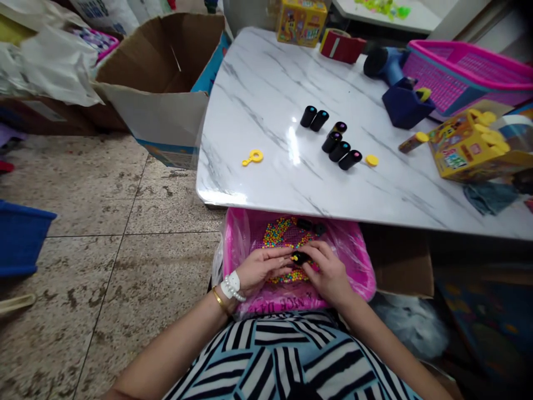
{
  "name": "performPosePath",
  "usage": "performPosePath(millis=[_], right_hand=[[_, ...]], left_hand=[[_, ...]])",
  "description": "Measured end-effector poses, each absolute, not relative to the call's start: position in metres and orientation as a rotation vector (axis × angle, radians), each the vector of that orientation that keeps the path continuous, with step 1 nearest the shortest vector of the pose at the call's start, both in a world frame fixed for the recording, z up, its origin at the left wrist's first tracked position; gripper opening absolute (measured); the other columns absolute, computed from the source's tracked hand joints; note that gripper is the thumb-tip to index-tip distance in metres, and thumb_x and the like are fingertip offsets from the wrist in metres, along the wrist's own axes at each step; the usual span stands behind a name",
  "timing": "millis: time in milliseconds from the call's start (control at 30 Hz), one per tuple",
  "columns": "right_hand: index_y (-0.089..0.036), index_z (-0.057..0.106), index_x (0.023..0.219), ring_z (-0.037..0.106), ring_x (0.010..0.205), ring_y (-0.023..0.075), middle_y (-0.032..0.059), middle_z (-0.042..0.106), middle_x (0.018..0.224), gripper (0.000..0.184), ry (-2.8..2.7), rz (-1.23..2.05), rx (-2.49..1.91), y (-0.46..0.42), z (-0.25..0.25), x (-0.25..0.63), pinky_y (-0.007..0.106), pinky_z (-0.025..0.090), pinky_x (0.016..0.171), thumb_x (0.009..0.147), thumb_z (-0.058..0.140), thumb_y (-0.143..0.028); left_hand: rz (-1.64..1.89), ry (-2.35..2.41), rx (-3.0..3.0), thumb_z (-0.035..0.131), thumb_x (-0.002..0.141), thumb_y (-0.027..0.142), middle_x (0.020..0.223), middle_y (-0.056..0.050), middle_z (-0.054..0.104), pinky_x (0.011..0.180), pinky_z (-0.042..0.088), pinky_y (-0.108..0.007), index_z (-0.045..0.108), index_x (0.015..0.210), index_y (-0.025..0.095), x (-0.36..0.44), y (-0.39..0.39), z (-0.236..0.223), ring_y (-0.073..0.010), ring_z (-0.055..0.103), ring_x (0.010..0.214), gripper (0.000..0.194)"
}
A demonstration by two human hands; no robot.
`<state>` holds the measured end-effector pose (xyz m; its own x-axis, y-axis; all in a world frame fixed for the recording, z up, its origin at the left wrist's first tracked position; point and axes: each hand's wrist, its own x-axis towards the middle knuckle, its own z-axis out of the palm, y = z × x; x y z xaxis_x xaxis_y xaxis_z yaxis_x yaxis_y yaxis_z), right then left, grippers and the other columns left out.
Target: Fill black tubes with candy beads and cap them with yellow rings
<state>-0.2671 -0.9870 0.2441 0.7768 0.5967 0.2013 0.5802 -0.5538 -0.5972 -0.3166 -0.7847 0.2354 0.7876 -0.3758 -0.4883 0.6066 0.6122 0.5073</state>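
Marble-patterned table (250, 89): spreads from 11 to 2 o'clock of the hands; its near edge overhangs the tub's far side
Cardboard box (154, 114): open-topped, at 11, beside the table
Pink-and-blue basket (453, 72): on the table between 1 and 2; a navy holder (403, 105) stands in front, blocking its near-left corner
Pink tub (366, 272): beneath the hands; clear plastic lines it
Open yellow carton (456, 150): at 2; a second yellow carton (302, 25) stands at 12
Right hand (328, 272): fingers closed around a black tube (300, 257) over the tub, partly hiding it
Left hand (256, 269): at the tube's 9; fingers stretched out, tips by its end; cannot tell whether they pinch anything
Black tubes (339, 151): six, on the table, 12 to 1
Yellow ring wand (252, 159): on the table at 11
Yellow cap (372, 160): at 1, beside the tubes
Multicoloured beads (272, 233): scattered in the tub; hands cover some
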Motion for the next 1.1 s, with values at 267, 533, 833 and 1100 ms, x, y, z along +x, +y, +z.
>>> performPosePath(millis=[267, 533, 833, 1100], right_hand=[[-0.021, 0.062, 0.106, 0.060, 0.097, 0.0204, 0.0069, 0.060, 0.102, 0.027, -0.812, 0.328, -2.147, -0.987, 0.241, -0.243, 0.035, 0.052, 0.086, 0.081, 0.059, -0.012], [-0.020, 0.057, 0.106, 0.066, 0.088, 0.0171, 0.0039, 0.066, 0.097, 0.034, -0.282, 0.751, -1.632, -0.987, 0.251, -0.238, 0.030, 0.056, 0.081, 0.076, 0.071, -0.028], [-0.026, 0.064, 0.104, 0.062, 0.089, 0.0194, 0.0045, 0.064, 0.103, 0.027, -0.602, 0.031, -2.128, -1.021, 0.314, -0.195, 0.029, 0.053, 0.075, 0.079, 0.072, -0.032], [-0.021, 0.067, 0.100, 0.053, 0.058, 0.0160, -0.0027, 0.057, 0.065, 0.036, -0.307, -0.162, -2.431, -1.043, 0.319, -0.070, 0.029, 0.044, 0.057, 0.075, 0.069, -0.047]], left_hand=[[-0.499, 0.445, 0.728, 0.086, 0.064, 0.027, 0.118, -0.015, 0.068, 0.097, 0.048, -0.036, 0.071, 0.112, 0.013, -0.310, -0.791, 0.244, -0.0211, 0.065, 0.105, 0.053], [-0.527, 0.274, 1.007, 0.072, 0.079, 0.035, 0.121, -0.013, 0.067, 0.105, 0.041, -0.042, 0.068, 0.119, 0.019, -0.297, -0.776, 0.254, -0.0228, 0.061, 0.113, 0.043], [-0.343, 0.083, 1.846, 0.064, 0.082, 0.032, 0.076, -0.003, 0.072, 0.070, 0.045, -0.028, 0.074, 0.076, 0.018, -0.277, -0.786, 0.289, -0.0163, 0.063, 0.073, 0.018], [-0.046, -0.146, 2.087, 0.068, 0.077, 0.028, 0.072, 0.000, 0.064, 0.067, 0.044, -0.029, 0.066, 0.094, 0.018, -0.151, -0.764, 0.365, -0.0149, 0.057, 0.068, 0.020]])
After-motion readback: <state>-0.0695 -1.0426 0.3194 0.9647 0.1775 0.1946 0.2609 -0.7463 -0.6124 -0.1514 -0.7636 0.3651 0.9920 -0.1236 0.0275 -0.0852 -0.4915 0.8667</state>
